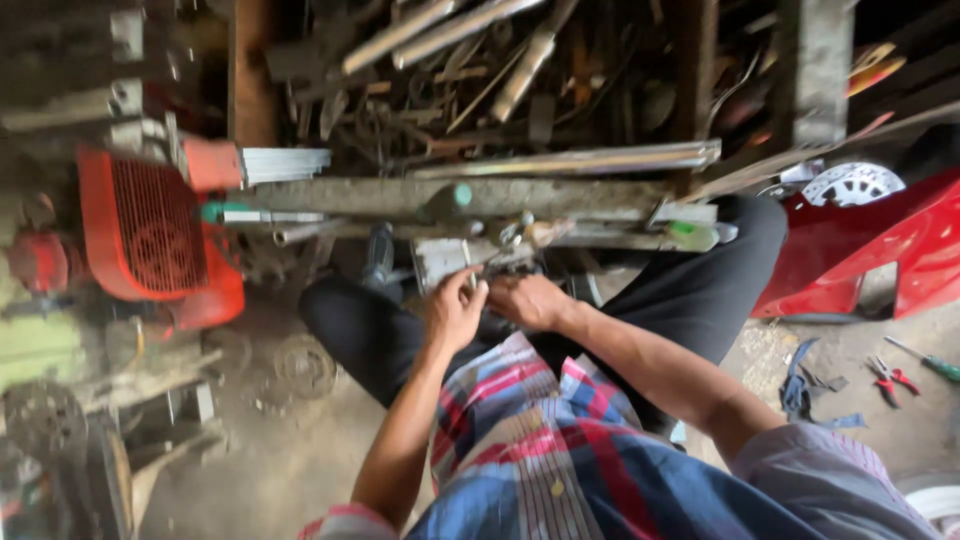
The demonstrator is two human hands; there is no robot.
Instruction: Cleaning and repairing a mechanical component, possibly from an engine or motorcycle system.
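Nearest to us, our plaid shirt [540,450] fills the bottom of the head view, red, blue and white checks, with both bare forearms reaching forward from it. Black trousers [690,290] cover our bent knees to either side.

Left hand [455,310]: fingers curled, tips pinched together on a small metal part [485,268] just below the bench edge. We cannot tell exactly what the part is; motion blur hides it. Right hand [530,300]: lies palm down just beside the left, fingers bent loosely toward the same spot, touching or nearly touching the part; whether it grips anything we cannot tell.

Small part sits in front of a grey metal block [440,260], under a long worn beam [450,197] that runs across the view. On the beam lie a green-capped cylinder [450,198] and, to the right, a pale green bottle [692,235].

Beyond the beam, a heap of scrap rods and tools [470,70]. Left: an orange machine with a grille [150,230]. Right: a red motorbike panel [880,250] with a brake disc [855,183]. On the dirt floor at right, red-handled pliers [890,378] and a green-handled screwdriver [930,365], well apart from our hands.
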